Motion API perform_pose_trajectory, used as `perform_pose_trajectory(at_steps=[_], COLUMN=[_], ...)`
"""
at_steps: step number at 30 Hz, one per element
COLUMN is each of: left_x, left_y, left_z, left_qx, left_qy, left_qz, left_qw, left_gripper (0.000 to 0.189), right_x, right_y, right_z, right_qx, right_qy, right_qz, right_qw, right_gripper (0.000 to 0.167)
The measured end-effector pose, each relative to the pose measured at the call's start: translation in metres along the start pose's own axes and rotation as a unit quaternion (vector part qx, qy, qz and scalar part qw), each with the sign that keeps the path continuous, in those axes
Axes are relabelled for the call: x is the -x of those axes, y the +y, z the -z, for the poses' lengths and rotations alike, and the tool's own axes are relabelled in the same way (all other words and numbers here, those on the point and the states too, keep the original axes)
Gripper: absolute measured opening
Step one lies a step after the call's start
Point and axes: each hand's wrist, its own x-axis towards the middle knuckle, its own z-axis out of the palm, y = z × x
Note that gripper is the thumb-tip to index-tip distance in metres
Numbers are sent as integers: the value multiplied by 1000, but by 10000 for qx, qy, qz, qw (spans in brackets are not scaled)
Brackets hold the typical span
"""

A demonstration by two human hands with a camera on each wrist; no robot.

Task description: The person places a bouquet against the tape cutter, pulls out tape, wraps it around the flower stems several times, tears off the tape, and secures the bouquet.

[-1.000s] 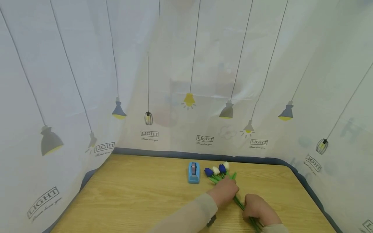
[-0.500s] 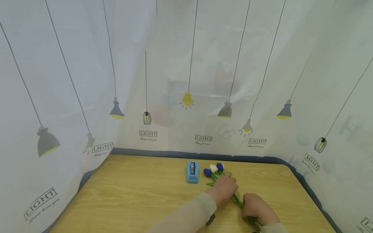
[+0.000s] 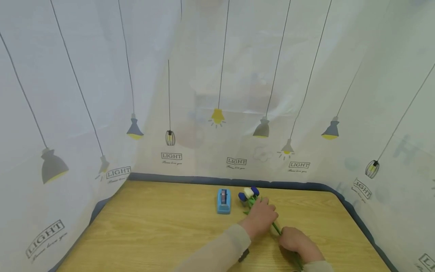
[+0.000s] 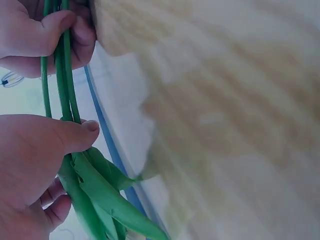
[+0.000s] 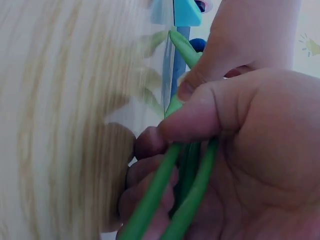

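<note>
Blue and white tulips (image 3: 249, 192), artificial in look, form a small bunch that slants across the right part of the table. My left hand (image 3: 261, 217) grips them just below the heads, its thumb pressing the stems (image 4: 64, 85) above the green leaves (image 4: 110, 200) in the left wrist view. Lower down, my right hand (image 3: 296, 241) curls round the same stems. In the right wrist view the stems run under the thumb of my right hand (image 5: 250, 135), and the stem ends are out of frame. Part of the bunch is hidden behind both hands.
A light blue tape dispenser (image 3: 223, 202) stands left of the flower heads. The wooden table (image 3: 163, 219) ends at a dark blue edge (image 3: 197, 179). Behind it hangs a pale curtain (image 3: 204, 83) printed with lamps.
The flower heads have drawn closer together, and a second white head seen at first is hidden now. Both hands keep their hold with little movement. The head view has shifted slightly.
</note>
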Motion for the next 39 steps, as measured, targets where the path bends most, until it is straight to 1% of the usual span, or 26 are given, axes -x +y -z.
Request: perform_pose_trajectory(at_steps=[3, 5, 6, 9, 13, 15, 17, 19, 22, 26, 28, 31, 34, 39], left_x=[1, 2, 2, 3, 8, 11, 13, 15, 18, 22, 25, 30, 36, 49], left_y=[-2, -3, -3, -3, -5, -7, -9, -11, -14, -16, -18, -20, -24, -34], left_z=[5, 8, 9, 10, 12, 13, 13, 14, 15, 21, 24, 27, 28, 27], left_qx=[-141, -229, -292, -384, -404, -391, -344, -281, -169, -107, -94, -56, 8, 6], left_qy=[89, 74, 53, 5, 82, 120, 135, 123, 60, -99, -156, -181, -107, 36], left_qz=[-16, -46, -65, -120, -185, -239, -295, -337, -350, -232, -141, -19, 58, 29], left_qw=[9999, 9997, 9995, 9992, 9990, 9989, 9989, 9990, 9992, 9996, 9997, 9998, 9999, 10000], left_gripper=[16, 16, 16, 15, 12, 12, 12, 13, 15, 20, 24, 28, 26, 20], right_x=[5, 3, -1, -23, -56, -65, -68, -64, -44, -16, -9, -6, -9, -11], right_y=[-6, -3, 1, 27, 62, 71, 73, 67, 45, 14, 4, -3, -6, -13], right_z=[2, 2, 0, -10, -26, -32, -33, -30, -18, -3, -1, -1, -2, -5], right_qx=[-135, -184, -196, -306, -522, -565, -535, -435, -374, -628, -728, -611, -487, -525], right_qy=[87, 59, 55, -45, -42, 54, 121, 157, 218, 428, 560, 700, 803, 916], right_qz=[-9, 1, 44, 78, 182, 286, 354, 346, 298, 290, 220, 261, 394, 685], right_qw=[9999, 9998, 9998, 9995, 9985, 9980, 9979, 9983, 9986, 9967, 9955, 9953, 9948, 9920], right_gripper=[26, 31, 31, 26, 21, 20, 20, 21, 27, 33, 35, 37, 39, 41])
